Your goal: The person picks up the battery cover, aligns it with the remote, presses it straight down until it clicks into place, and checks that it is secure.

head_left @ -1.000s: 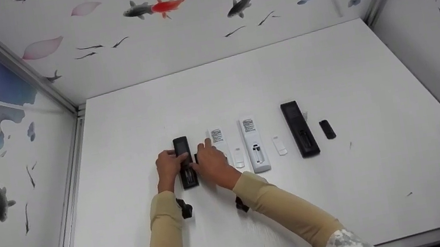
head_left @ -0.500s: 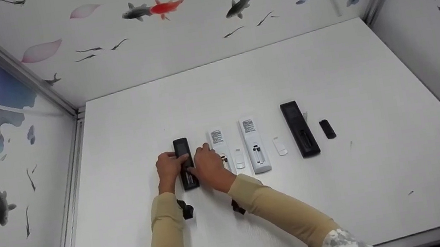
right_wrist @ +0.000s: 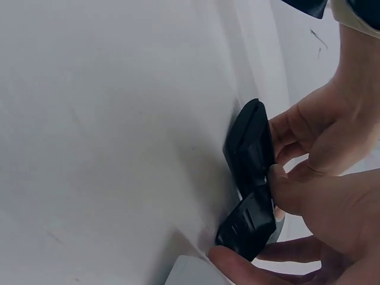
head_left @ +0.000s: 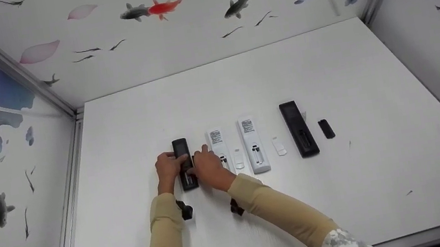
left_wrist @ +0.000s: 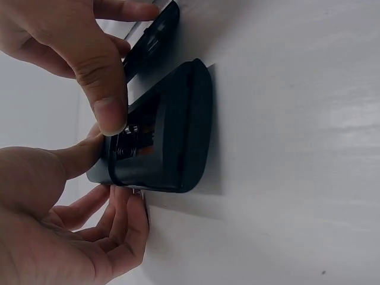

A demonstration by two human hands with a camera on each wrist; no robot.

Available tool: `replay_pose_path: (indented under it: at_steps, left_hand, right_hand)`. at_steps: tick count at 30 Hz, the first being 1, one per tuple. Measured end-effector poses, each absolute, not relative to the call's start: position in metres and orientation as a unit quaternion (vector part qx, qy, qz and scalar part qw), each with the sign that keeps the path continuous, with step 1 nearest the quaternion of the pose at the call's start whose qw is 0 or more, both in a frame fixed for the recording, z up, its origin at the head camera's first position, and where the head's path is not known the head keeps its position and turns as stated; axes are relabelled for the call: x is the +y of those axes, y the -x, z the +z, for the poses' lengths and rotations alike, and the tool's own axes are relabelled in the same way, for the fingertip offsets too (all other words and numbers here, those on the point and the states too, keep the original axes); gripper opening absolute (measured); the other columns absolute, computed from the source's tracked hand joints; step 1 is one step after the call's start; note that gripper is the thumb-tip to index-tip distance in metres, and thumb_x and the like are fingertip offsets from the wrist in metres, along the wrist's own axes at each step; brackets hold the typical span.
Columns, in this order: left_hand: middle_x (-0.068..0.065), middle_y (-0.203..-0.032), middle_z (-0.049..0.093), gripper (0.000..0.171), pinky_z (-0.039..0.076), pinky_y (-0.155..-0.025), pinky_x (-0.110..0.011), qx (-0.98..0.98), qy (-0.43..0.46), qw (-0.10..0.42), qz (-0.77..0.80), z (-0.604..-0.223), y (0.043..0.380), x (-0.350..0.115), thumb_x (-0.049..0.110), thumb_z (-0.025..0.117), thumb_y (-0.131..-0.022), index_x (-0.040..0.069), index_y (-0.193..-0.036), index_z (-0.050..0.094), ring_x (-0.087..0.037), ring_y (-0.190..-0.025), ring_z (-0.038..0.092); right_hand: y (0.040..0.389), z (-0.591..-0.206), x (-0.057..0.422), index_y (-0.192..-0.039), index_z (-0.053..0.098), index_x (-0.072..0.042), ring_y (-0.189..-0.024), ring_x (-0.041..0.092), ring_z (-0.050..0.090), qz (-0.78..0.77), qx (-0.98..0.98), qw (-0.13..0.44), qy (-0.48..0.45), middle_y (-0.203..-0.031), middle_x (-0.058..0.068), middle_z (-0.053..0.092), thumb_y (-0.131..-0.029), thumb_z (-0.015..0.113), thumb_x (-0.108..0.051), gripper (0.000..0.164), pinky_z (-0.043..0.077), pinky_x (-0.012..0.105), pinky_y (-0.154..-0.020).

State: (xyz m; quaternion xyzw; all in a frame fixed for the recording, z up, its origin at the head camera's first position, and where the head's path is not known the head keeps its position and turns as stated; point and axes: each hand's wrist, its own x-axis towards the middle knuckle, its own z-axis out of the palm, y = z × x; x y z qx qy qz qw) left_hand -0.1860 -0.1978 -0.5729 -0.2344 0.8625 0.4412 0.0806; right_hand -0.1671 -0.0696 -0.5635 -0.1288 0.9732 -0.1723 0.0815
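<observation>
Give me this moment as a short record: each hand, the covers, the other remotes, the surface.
Left hand: grips the leftmost black remote
Right hand: holds a detached black cover, thumb at the open battery compartment
Inside that compartment: metal parts visible
Other remotes: left white remote, right white remote, rightmost black remote
Their compartments: open; contents too small to tell
Loose covers: left white cover, right white cover, rightmost black cover
Surface: white table
</observation>
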Motion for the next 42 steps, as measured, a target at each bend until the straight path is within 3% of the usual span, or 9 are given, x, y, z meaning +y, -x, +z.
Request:
replay_pose_path:
  at_steps: [10,19,26,33,42]
  left_hand:
    - [-0.027,-0.129,0.064,0.055,0.05,-0.1,-0.044,0.863,0.237,0.091,0.436,-0.573,0.188,-0.199,0.028,0.074,-0.091,-0.008,-0.13,0.061,-0.037,-0.118,0.063]
    - [-0.026,-0.126,0.066,0.054,0.051,-0.097,-0.045,0.861,0.236,0.074,0.444,-0.574,0.188,-0.202,0.03,0.075,-0.09,-0.007,-0.128,0.063,-0.036,-0.113,0.065]
    - [-0.024,-0.125,0.068,0.054,0.052,-0.095,-0.042,0.852,0.231,0.071,0.464,-0.579,0.186,-0.201,0.03,0.075,-0.09,-0.005,-0.129,0.063,-0.033,-0.113,0.068]
    - [-0.024,-0.124,0.069,0.053,0.052,-0.095,-0.041,0.835,0.239,0.064,0.491,-0.584,0.184,-0.202,0.029,0.076,-0.09,-0.005,-0.129,0.063,-0.033,-0.112,0.068]
    - [-0.025,-0.126,0.067,0.056,0.051,-0.094,-0.039,0.807,0.252,0.055,0.531,-0.588,0.184,-0.204,0.026,0.077,-0.089,-0.005,-0.132,0.06,-0.031,-0.112,0.066]
  right_hand:
    - [0.164,-0.56,-0.063,-0.108,0.065,0.008,-0.075,0.027,0.068,-0.221,0.964,0.058,0.136,-0.098,0.018,0.062,-0.092,0.068,-0.019,0.031,0.057,0.037,-0.064]
    - [0.17,-0.555,-0.055,-0.117,0.06,0.006,-0.088,0.03,0.067,-0.276,0.947,0.107,0.126,-0.103,0.019,0.064,-0.098,0.063,-0.017,0.031,0.056,0.041,-0.075]
    - [0.174,-0.556,-0.051,-0.111,0.063,0.003,-0.091,0.029,0.07,-0.311,0.936,0.094,0.138,-0.1,0.017,0.071,-0.098,0.061,-0.009,0.018,0.056,0.041,-0.077]
    - [0.172,-0.558,-0.045,-0.116,0.064,0.005,-0.096,0.03,0.072,-0.356,0.921,0.087,0.133,-0.105,0.02,0.074,-0.096,0.059,-0.002,0.022,0.057,0.043,-0.081]
    - [0.172,-0.559,-0.035,-0.116,0.062,0.007,-0.103,0.032,0.069,-0.417,0.893,0.127,0.114,-0.112,0.023,0.071,-0.087,0.066,0.002,0.03,0.056,0.045,-0.088]
